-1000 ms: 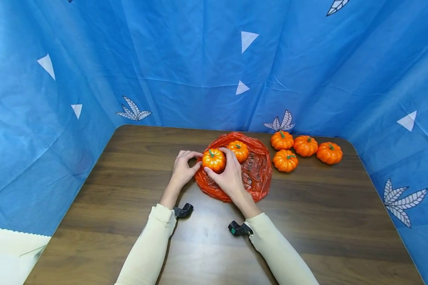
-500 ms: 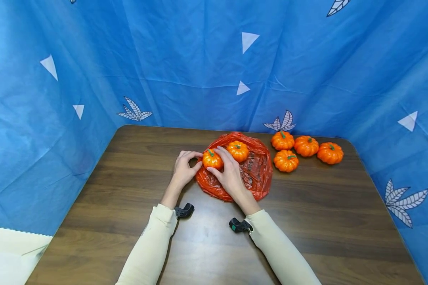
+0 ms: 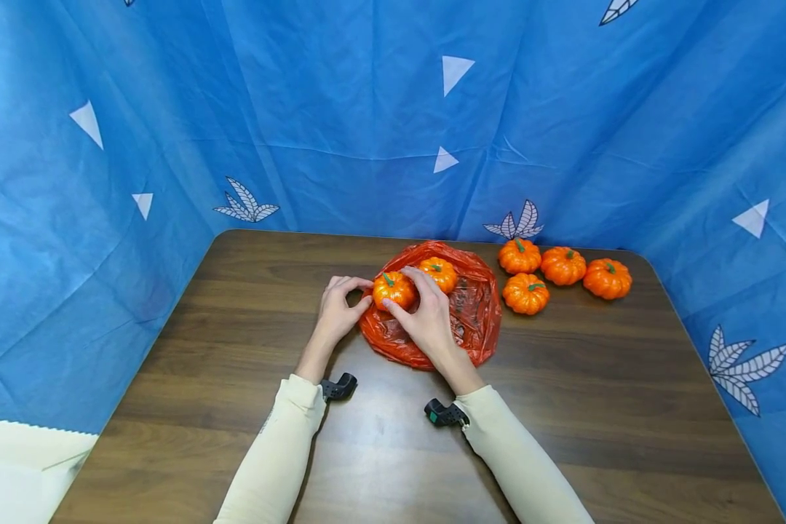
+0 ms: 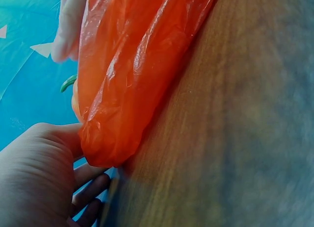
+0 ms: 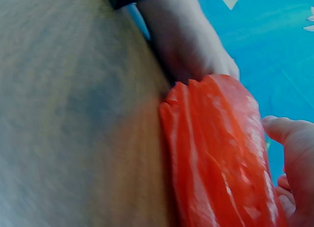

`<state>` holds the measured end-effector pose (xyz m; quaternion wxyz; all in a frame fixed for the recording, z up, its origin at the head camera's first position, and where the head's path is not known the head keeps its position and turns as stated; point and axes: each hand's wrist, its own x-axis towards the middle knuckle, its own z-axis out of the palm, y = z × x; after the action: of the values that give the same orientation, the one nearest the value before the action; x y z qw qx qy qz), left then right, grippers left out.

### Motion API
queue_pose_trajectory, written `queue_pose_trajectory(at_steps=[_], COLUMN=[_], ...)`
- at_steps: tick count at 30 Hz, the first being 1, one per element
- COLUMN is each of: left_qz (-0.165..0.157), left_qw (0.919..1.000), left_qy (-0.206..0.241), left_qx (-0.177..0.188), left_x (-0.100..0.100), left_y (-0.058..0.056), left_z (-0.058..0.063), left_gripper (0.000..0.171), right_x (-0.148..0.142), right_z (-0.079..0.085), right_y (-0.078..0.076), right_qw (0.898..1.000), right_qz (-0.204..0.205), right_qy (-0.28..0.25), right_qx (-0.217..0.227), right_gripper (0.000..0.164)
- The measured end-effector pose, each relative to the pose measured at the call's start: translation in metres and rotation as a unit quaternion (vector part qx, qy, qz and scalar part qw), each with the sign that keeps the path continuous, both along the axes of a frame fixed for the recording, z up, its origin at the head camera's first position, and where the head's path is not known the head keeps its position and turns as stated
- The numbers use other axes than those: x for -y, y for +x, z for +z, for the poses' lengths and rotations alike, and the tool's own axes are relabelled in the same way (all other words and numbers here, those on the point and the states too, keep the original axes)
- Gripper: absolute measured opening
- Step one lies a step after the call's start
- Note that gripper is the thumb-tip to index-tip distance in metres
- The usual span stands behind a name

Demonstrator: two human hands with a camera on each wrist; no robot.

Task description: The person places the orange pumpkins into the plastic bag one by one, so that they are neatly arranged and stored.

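Note:
A red plastic bag (image 3: pixel 474 313) lies spread open on the table, its rim raised. Inside at the left sits a small orange pumpkin (image 3: pixel 393 291) with a green stem. Thumb and fingers of my right hand (image 3: pixel 429 313) hold this pumpkin from its right side. My left hand (image 3: pixel 338 309) pinches the bag's left rim between thumb and forefinger. Behind the right hand, a second small pumpkin (image 3: pixel 440 273) rests in the bag, partly covered by the fingers. In the left wrist view, the bag's side (image 4: pixel 132 75) hides most of the held pumpkin.
Several more small pumpkins (image 3: pixel 526 293) stand in a group at the back right of the wooden table (image 3: pixel 596 407), outside the bag. A blue curtain (image 3: pixel 340 109) hangs along the back and sides.
The pumpkin has sunk lower into the bag. My right hand's fingers loosened half a second ago and now lie closer round it. My left hand keeps its place on the rim.

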<state>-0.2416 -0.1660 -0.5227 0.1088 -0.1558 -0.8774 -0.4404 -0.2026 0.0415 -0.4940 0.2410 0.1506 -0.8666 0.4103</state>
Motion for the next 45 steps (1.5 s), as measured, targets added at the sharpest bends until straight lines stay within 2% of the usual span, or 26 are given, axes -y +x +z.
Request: queue_pose_trajectory(at_steps=[8, 15, 22, 28, 33, 38, 45], left_qz=[-0.004, -0.002, -0.002, -0.004, -0.008, -0.009, -0.008], left_qw=[0.9999, 0.9999, 0.9999, 0.9999, 0.9999, 0.9998, 0.9999], left_qy=[0.013, 0.012, 0.014, 0.013, 0.013, 0.017, 0.014], left_qx=[0.005, 0.006, 0.009, 0.006, 0.005, -0.003, -0.003], left_x=[-0.002, 0.000, 0.001, 0.001, 0.000, 0.001, 0.001], left_y=[0.001, 0.001, 0.001, 0.000, -0.001, -0.002, -0.001], left_z=[0.000, 0.000, -0.001, -0.001, -0.001, -0.002, -0.001], left_gripper=[0.023, 0.023, 0.023, 0.023, 0.024, 0.023, 0.023], right_x=[-0.023, -0.052, -0.095, -0.142, -0.185, -0.220, -0.238], right_z=[0.010, 0.015, 0.017, 0.022, 0.021, 0.009, -0.012], right_y=[0.001, 0.002, 0.006, 0.013, 0.023, 0.034, 0.041], right_qw=[0.997, 0.994, 0.990, 0.982, 0.972, 0.958, 0.925], right_qz=[-0.051, -0.075, -0.118, -0.171, -0.223, -0.268, -0.319], right_qy=[-0.054, -0.063, -0.061, -0.066, -0.064, -0.101, -0.202], right_qx=[-0.033, -0.040, -0.042, -0.039, -0.032, -0.006, 0.030], right_gripper=[0.056, 0.053, 0.051, 0.049, 0.050, 0.052, 0.040])
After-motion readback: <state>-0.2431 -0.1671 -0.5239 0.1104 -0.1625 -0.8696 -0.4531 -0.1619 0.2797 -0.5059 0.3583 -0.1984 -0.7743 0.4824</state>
